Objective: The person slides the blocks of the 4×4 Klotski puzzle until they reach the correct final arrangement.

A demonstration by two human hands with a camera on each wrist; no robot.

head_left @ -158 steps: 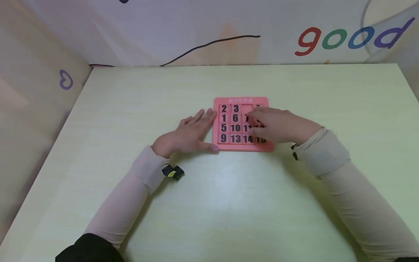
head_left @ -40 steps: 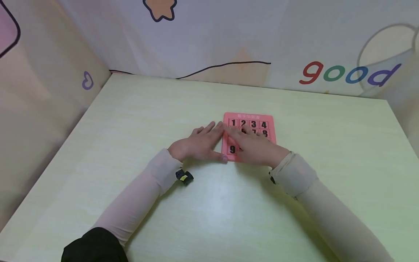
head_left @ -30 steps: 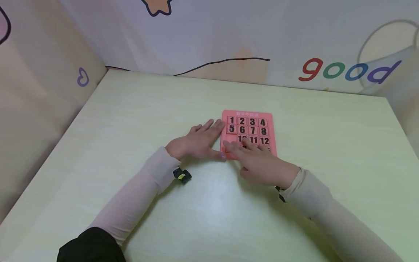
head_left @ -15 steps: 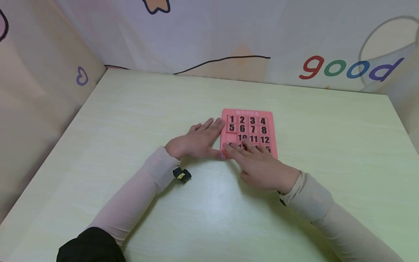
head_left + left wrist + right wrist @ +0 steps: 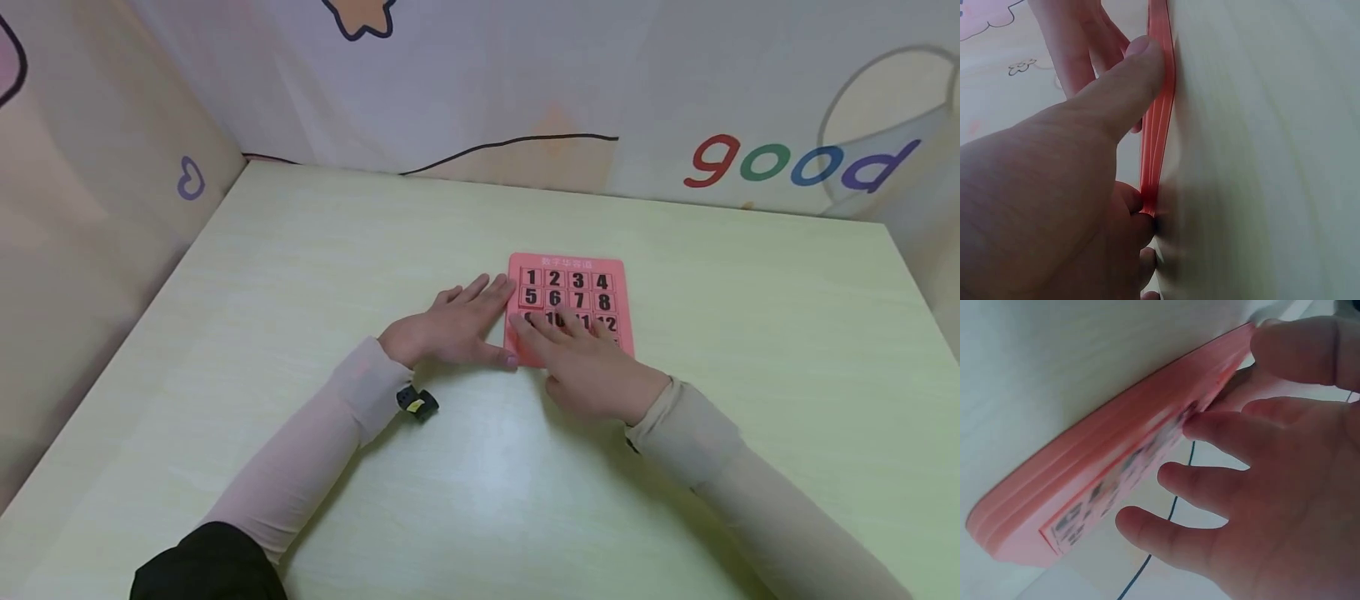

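Observation:
A pink number sliding puzzle (image 5: 606, 264) lies flat on the table, its black-numbered tiles running 1 to 4 along the top and 5 to 8 below. My left hand (image 5: 453, 327) rests against its left side, fingers stretched out and thumb at the near left corner. In the left wrist view that thumb touches the puzzle's edge (image 5: 1161, 103). My right hand (image 5: 596, 371) reaches over the lower rows with extended fingers, the index fingertip at the 9 tile. Most of the bottom row is hidden under it. The right wrist view shows the fingers (image 5: 1204, 481) spread above the tiles.
The pale wooden table (image 5: 360, 225) stretches around the puzzle. A printed backdrop (image 5: 480, 75) with the word good stands along the back, and another panel (image 5: 82, 225) rises at the left. A small black wrist device (image 5: 417, 403) sits at the left cuff.
Earlier the top row had a gap; it now reads 1, 2, 3, 4. In the last half second the 9 tile slid up into the third row under the right fingers. The left hand stays in place.

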